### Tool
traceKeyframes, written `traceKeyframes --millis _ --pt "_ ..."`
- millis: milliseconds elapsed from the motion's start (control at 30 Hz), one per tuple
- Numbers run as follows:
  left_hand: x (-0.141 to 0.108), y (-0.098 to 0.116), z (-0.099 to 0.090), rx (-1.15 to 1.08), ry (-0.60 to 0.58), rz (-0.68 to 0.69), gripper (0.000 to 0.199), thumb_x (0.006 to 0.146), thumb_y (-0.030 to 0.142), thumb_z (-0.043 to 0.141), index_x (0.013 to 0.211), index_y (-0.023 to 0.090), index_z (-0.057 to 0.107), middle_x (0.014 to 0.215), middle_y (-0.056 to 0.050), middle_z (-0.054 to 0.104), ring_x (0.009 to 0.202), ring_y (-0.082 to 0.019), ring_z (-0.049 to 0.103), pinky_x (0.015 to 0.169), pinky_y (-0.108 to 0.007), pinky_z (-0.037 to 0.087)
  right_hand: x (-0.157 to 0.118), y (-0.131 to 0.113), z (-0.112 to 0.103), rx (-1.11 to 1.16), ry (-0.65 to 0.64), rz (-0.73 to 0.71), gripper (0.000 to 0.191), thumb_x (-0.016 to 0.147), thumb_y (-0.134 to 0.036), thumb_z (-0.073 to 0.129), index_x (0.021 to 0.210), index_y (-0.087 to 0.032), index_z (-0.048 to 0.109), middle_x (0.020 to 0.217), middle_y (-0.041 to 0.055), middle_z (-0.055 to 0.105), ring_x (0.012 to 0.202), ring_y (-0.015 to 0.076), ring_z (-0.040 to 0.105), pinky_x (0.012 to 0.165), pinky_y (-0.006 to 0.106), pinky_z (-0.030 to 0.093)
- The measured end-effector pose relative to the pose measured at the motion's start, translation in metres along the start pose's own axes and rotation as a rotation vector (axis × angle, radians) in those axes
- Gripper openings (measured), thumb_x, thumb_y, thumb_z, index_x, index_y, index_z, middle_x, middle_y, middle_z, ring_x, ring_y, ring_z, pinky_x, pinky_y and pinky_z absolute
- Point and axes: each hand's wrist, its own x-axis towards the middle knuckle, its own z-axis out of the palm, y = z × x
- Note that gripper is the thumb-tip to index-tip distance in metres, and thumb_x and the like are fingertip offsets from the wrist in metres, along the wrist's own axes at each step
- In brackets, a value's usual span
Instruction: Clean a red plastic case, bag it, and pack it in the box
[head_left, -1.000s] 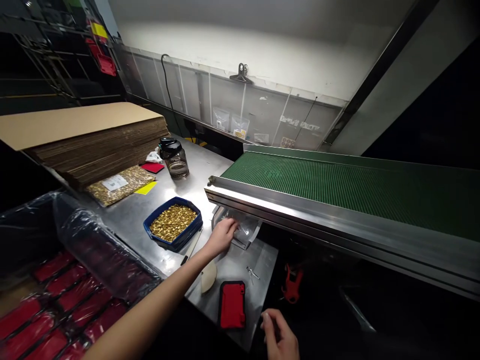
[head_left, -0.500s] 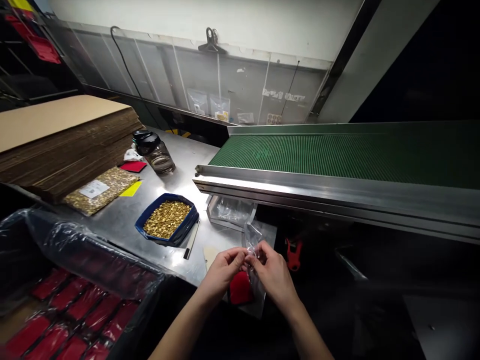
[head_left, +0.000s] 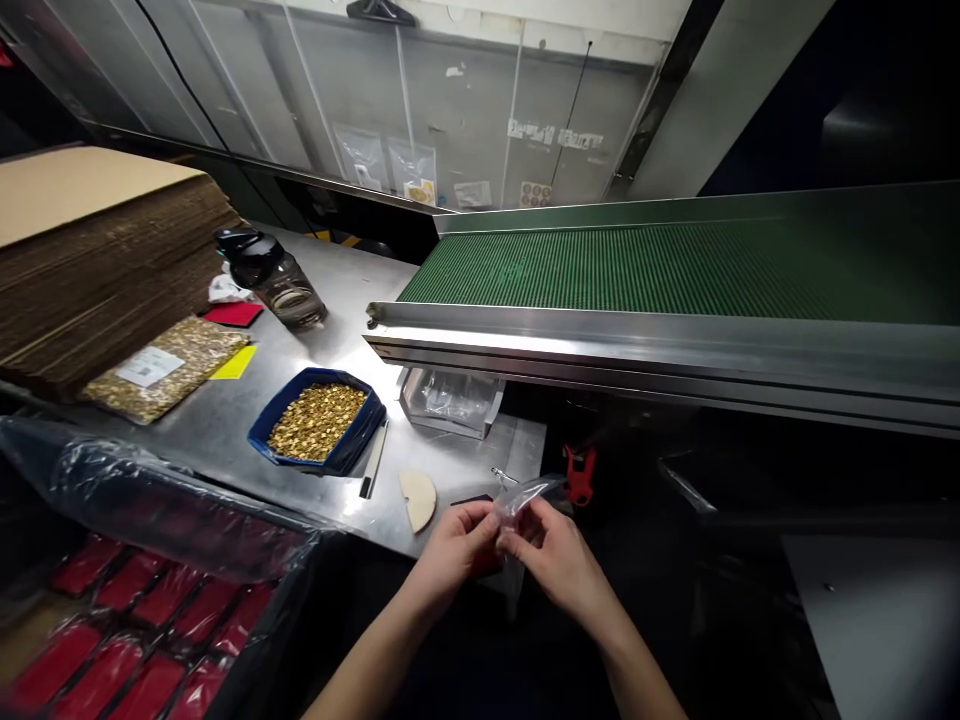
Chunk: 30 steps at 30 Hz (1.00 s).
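Observation:
Just past the table's front edge, both hands are closed on a clear plastic bag (head_left: 531, 490). My left hand (head_left: 459, 545) pinches its left side between thumb and fingers. My right hand (head_left: 559, 555) grips the right side, and a strip of the film hangs down between the hands. A red piece (head_left: 487, 562) shows below my left fingers, mostly covered; whether it is held or lies loose I cannot tell. Left of the hands on the table lies a pale half-round piece (head_left: 418, 500). A small metal item (head_left: 504, 476) lies just beyond the bag.
A blue tray (head_left: 259, 440) of small gold pieces sits beside a utility knife (head_left: 373, 460). A clear bin (head_left: 450, 402) of plastic bags stands under the green conveyor (head_left: 600, 270). At left are a lined box (head_left: 311, 550) of red packets, a bottle (head_left: 289, 290) and stacked cardboard (head_left: 97, 200).
The bag's top has tipped over to the right between my hands. The red piece is now more covered. My view has tilted down, and the pale half-round piece shows whole.

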Motion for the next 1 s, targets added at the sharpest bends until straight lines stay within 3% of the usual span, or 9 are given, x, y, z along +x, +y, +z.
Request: traceKeyframes --millis 100,167,300,500,633,733,867,933,1000 --pt "-0.001 -0.008 0.003 -0.045 -0.023 -0.031 0.043 0.087 0.053 0.078 0.109 0.016 0.075 0.092 -0.007 0.072 0.076 -0.013 0.064 0.073 -0.025 0.049 0.001 0.002 0.003 -0.024 0.08 0.065 0.027 0.087 -0.044 0.074 0.08 -0.02 0.061 0.069 0.0 0.068 0.064 0.0164 0.061 0.059 0.025 0.043" --pt "-0.002 -0.011 0.005 -0.037 -0.014 -0.011 0.046 0.078 0.045 0.088 0.113 0.018 0.074 0.098 -0.007 0.073 0.083 -0.015 0.066 0.078 -0.025 0.05 0.002 0.007 0.002 -0.024 0.1 0.09 0.033 0.086 -0.047 0.073 0.075 -0.02 0.058 0.061 -0.0019 0.061 0.057 0.0143 0.055 0.053 0.024 0.037" --pt "-0.003 -0.013 0.006 0.007 0.029 0.05 0.048 0.064 0.033 0.098 0.103 0.015 0.075 0.095 -0.008 0.074 0.089 -0.019 0.068 0.084 -0.029 0.053 0.002 0.018 -0.002 0.131 -0.009 0.093 0.036 0.088 -0.052 0.071 0.079 -0.02 0.058 0.063 -0.0017 0.062 0.056 0.0139 0.055 0.054 0.024 0.039" --pt "-0.005 -0.007 0.004 -0.014 0.13 -0.037 0.04 0.075 0.043 0.087 0.098 0.019 0.064 0.083 -0.001 0.067 0.068 -0.016 0.065 0.069 -0.03 0.054 -0.003 0.022 -0.01 0.145 0.083 0.069 0.032 0.093 -0.047 0.066 0.08 -0.021 0.052 0.071 -0.0024 0.058 0.066 0.0148 0.056 0.061 0.024 0.041" --pt "-0.001 -0.009 0.009 0.228 0.126 0.107 0.04 0.073 0.036 0.083 0.074 0.021 0.046 0.069 0.005 0.052 0.061 -0.012 0.051 0.06 -0.024 0.043 -0.008 0.012 -0.004 0.101 0.053 0.012 0.02 0.091 -0.037 0.064 0.087 -0.023 0.05 0.078 -0.0028 0.057 0.071 0.0153 0.055 0.063 0.024 0.042" --pt "0.002 -0.01 0.009 0.507 0.305 0.275 0.03 0.077 0.028 0.071 0.067 0.022 0.043 0.064 0.005 0.045 0.062 -0.013 0.044 0.058 -0.024 0.036 -0.015 0.004 0.002 -0.112 0.035 0.018 0.013 0.09 -0.031 0.061 0.087 -0.024 0.05 0.071 -0.0036 0.056 0.065 0.0159 0.053 0.06 0.025 0.039" --pt "-0.003 -0.002 0.0 0.589 0.626 0.425 0.033 0.083 0.029 0.059 0.066 0.024 0.031 0.062 0.005 0.032 0.06 -0.015 0.033 0.058 -0.026 0.03 -0.019 -0.001 0.011 -0.669 0.244 0.061 0.01 0.085 -0.015 0.056 0.084 -0.025 0.053 0.073 0.0008 0.06 0.062 0.0195 0.055 0.059 0.03 0.033" --pt "-0.01 0.004 -0.002 0.661 0.601 0.449 0.029 0.083 0.027 0.057 0.067 0.024 0.033 0.064 0.004 0.034 0.062 -0.015 0.034 0.06 -0.027 0.03 -0.014 -0.005 0.019 -0.726 0.316 -0.016 0.014 0.082 -0.012 0.056 0.086 -0.025 0.056 0.086 0.0047 0.064 0.073 0.0225 0.06 0.063 0.031 0.037" --pt "-0.019 0.008 -0.004 0.753 0.448 0.398 0.019 0.078 0.02 0.055 0.068 0.024 0.039 0.066 0.004 0.04 0.064 -0.016 0.038 0.061 -0.027 0.031 -0.003 -0.014 0.024 -0.599 0.311 -0.025 0.01 0.086 -0.016 0.056 0.08 -0.025 0.057 0.08 0.0033 0.062 0.071 0.0213 0.059 0.062 0.03 0.037"
